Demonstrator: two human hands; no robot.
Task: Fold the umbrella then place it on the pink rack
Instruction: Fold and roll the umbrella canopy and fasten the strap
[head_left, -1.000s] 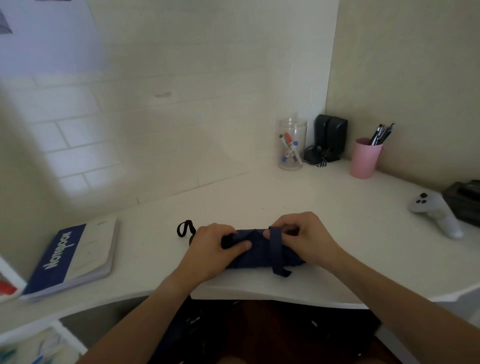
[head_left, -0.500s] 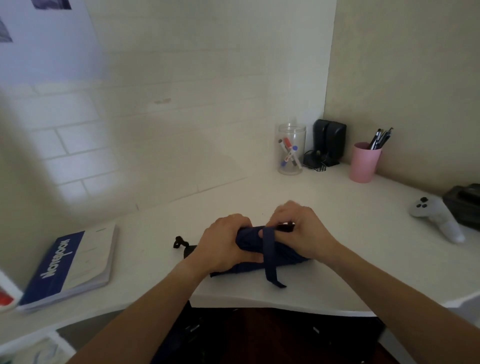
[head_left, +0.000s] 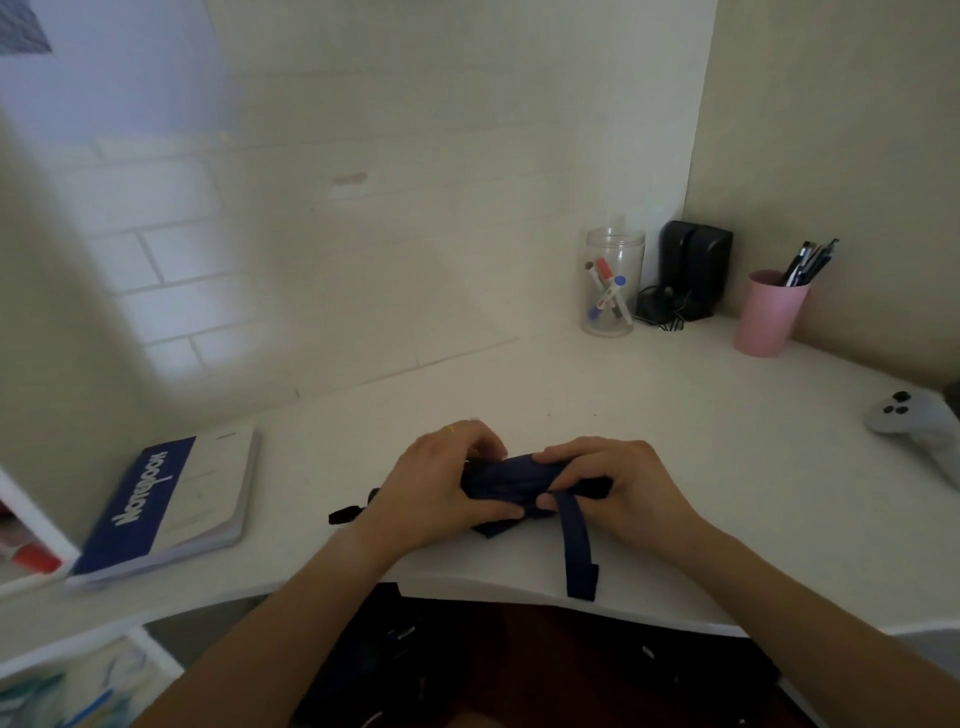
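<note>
A collapsed navy umbrella (head_left: 511, 480) lies across the white desk (head_left: 675, 441) near its front edge. My left hand (head_left: 441, 486) wraps around its left half, and my right hand (head_left: 618, 491) grips its right half, pinching the fabric. The umbrella's navy closure strap (head_left: 576, 545) hangs loose from under my right hand toward the desk edge. Its black wrist loop (head_left: 345, 514) sticks out left of my left wrist. No pink rack is in view.
A blue and white notebook (head_left: 166, 506) lies at the left. At the back corner stand a clear jar of markers (head_left: 610, 283), black speakers (head_left: 693, 270) and a pink pen cup (head_left: 769, 312). A white game controller (head_left: 919, 423) rests at the right.
Both hands have rolled the umbrella's fabric tighter. The strap has swung free and now hangs longer toward the desk edge. The view has shifted slightly.
</note>
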